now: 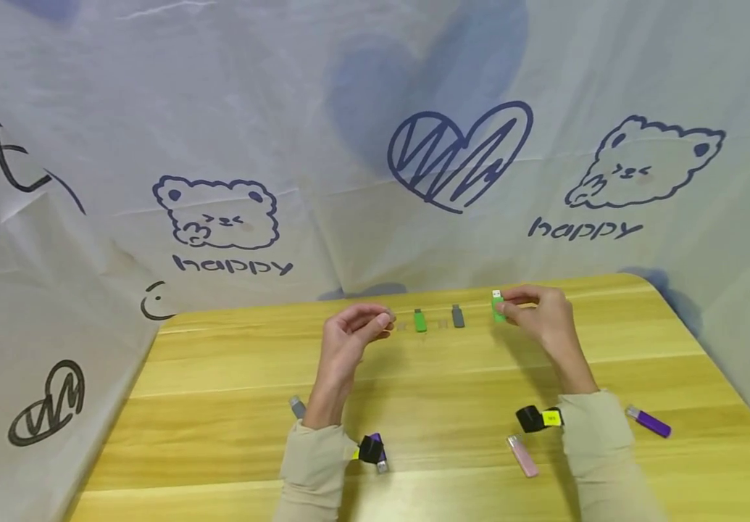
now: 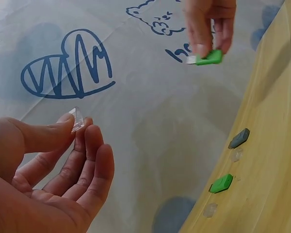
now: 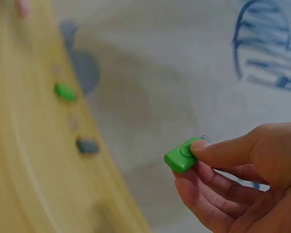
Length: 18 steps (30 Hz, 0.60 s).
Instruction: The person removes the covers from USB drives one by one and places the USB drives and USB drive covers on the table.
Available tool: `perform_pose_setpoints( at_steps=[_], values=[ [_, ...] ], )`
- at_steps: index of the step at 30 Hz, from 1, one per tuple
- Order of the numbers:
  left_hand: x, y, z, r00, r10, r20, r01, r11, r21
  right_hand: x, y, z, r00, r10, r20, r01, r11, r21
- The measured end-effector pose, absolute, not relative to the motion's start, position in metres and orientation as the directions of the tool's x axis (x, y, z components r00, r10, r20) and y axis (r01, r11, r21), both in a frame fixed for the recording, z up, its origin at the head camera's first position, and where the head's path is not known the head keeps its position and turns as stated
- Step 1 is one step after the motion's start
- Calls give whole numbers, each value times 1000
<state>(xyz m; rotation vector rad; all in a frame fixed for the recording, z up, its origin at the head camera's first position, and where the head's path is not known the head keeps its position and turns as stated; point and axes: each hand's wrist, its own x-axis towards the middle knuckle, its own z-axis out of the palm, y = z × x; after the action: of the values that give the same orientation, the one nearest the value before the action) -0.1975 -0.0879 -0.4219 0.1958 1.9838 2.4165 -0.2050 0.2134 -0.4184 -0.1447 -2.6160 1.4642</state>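
Note:
My left hand (image 1: 351, 337) pinches a small clear plastic cap (image 2: 76, 120) between thumb and fingertips, held above the table's back part. Further right, my right hand (image 1: 544, 315) holds a green USB stick (image 3: 182, 156) by thumb and fingers, its metal plug bare and pointing up in the head view. Between the two hands a row lies along the back of the table: a clear cap (image 1: 401, 327), another green USB stick (image 1: 419, 320), a second clear cap (image 1: 443, 324) and a dark grey USB stick (image 1: 458, 316). The two held pieces are well apart.
On the wooden table (image 1: 218, 377), a grey USB stick (image 1: 297, 407) and a purple one (image 1: 380, 458) lie partly hidden by the left arm. Near the right arm lie a pink stick (image 1: 522, 457) and another purple stick (image 1: 650, 422). A printed cloth (image 1: 322, 239) hangs behind.

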Motion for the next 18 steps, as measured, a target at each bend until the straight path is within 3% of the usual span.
perform_pose_setpoints(
  at_steps=[10, 18],
  values=[
    [-199, -97, -421, -994, 88, 69, 55, -148, 988, -252, 233, -447, -991, 123, -57, 112, 507, -855],
    [-198, -93, -423, -991, 114, 68, 52, -138, 989, -264, 244, -468, -980, 164, -114, 192, 612, -768]
  ],
)
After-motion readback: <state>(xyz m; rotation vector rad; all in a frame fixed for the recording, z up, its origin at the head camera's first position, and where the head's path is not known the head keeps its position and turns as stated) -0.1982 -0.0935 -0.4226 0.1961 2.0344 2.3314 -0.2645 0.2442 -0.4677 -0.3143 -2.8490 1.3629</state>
